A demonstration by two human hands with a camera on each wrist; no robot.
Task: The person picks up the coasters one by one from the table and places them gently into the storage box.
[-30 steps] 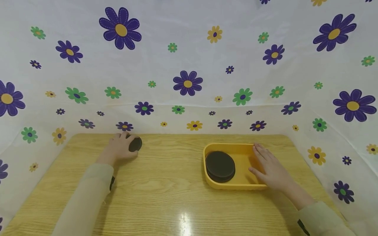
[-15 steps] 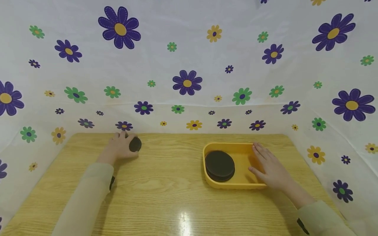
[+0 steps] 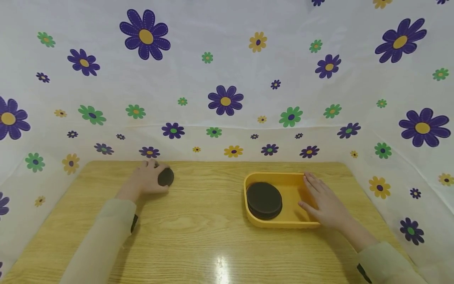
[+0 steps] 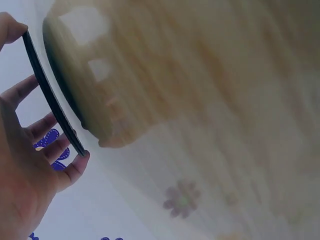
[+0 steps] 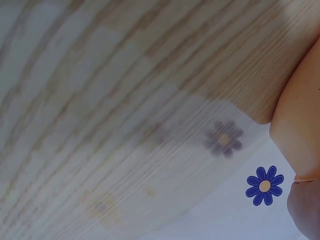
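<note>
At the far left of the table my left hand (image 3: 147,178) holds a thin black round coaster (image 3: 165,177) by its edges, between thumb and fingers. The left wrist view shows this coaster (image 4: 52,95) nearly edge-on, with a narrow gap between it and its reflection in the tabletop. A yellow tray (image 3: 283,224) with rounded corners stands right of centre. Inside its left end lies a stack of similar dark coasters (image 3: 264,198). My right hand (image 3: 324,203) rests on the tray's right end with fingers extended. In the right wrist view, only part of the tray (image 5: 297,120) shows.
The wood-grain table (image 3: 191,221) is glossy and reflects light near its front. A white cloth with printed flowers (image 3: 227,71) rises behind the table and along both sides. The left hand is close to the table's back edge.
My left hand has shifted slightly right and toward me with the coaster. The right hand and the tray stay where they were.
</note>
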